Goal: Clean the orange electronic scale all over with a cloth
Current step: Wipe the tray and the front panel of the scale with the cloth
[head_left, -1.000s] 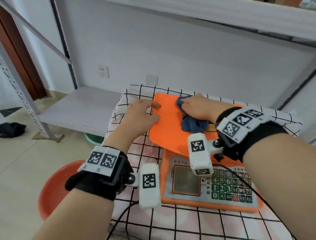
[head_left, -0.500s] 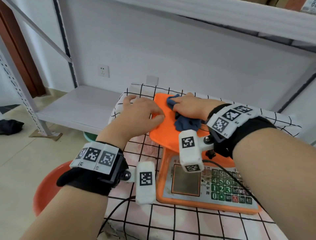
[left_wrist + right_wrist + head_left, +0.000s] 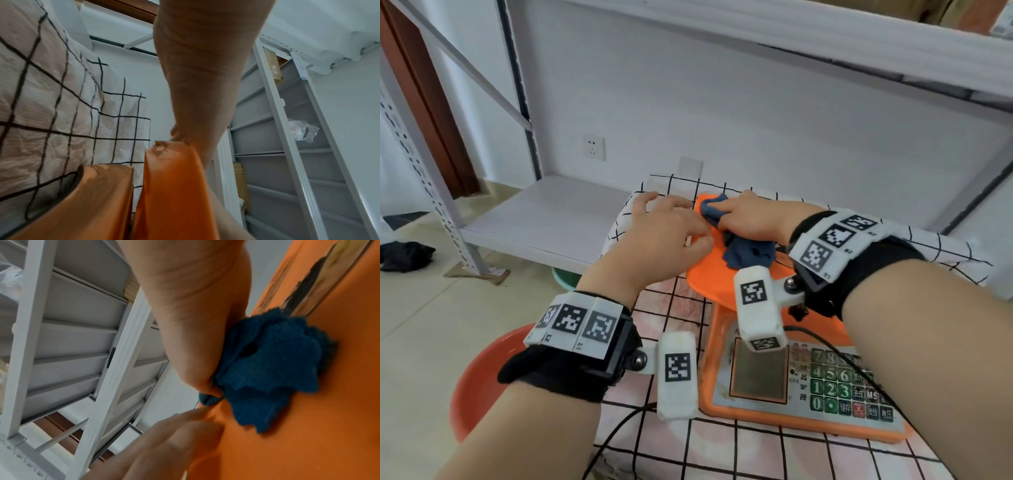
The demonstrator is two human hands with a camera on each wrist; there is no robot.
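The orange electronic scale (image 3: 753, 414) stands on a checked tablecloth, its keypad facing me. My right hand (image 3: 719, 210) grips a bunched dark blue cloth (image 3: 748, 253) and presses it on the far left corner of the orange platter (image 3: 705, 277). In the right wrist view the cloth (image 3: 267, 369) bulges from under the palm against the platter (image 3: 308, 434). My left hand (image 3: 671, 219) rests on the platter's left edge with its fingers spread and holds nothing. From the left wrist camera, the platter's rim (image 3: 174, 194) lies under the palm, above the scale body (image 3: 92, 203).
The checked tablecloth (image 3: 756, 455) covers a small table. A red basin (image 3: 479, 387) and a green one (image 3: 561, 277) sit on the floor at left. A low grey shelf (image 3: 544, 219) and a rack upright (image 3: 424, 164) stand behind. A black cable (image 3: 619, 431) hangs off the front edge.
My right hand has slid the cloth from the platter's middle to its far left corner. My left hand has moved from flat on the platter out to its left edge.
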